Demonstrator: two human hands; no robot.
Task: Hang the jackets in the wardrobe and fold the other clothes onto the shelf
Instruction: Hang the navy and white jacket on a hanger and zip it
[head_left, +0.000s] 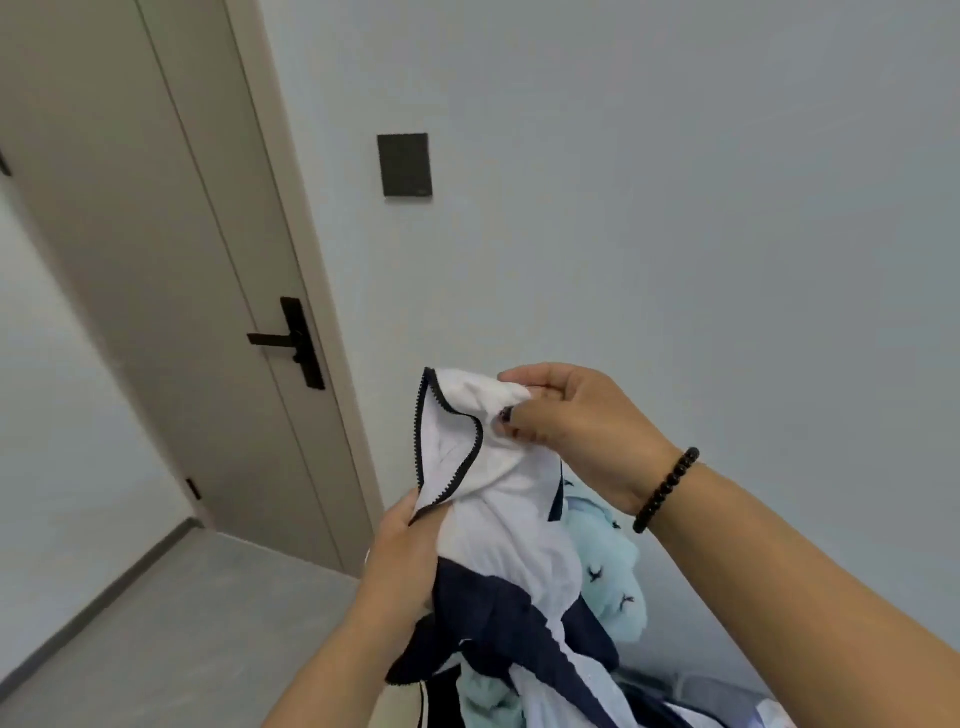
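A pale blue-grey wall fills most of the head view, with a beige door set into it on the left and a grey floor below. A black lever handle sits on the door, and a dark square panel is mounted on the wall just right of the door frame, higher than the handle.

Below and to the right of that handle, both hands hold up a white jacket with dark navy panels and a black zipper edge. The right hand, a black bead bracelet on its wrist, pinches the upper fabric between thumb and curled fingers, beside the folded zipper edge. The left hand grips the jacket lower down, fingers wrapped round the cloth where the white meets the navy.

The jacket hangs in the air in front of the wall. Behind it and to its right lies a light blue garment printed with small dark marks, in a heap of clothes at the bottom edge.
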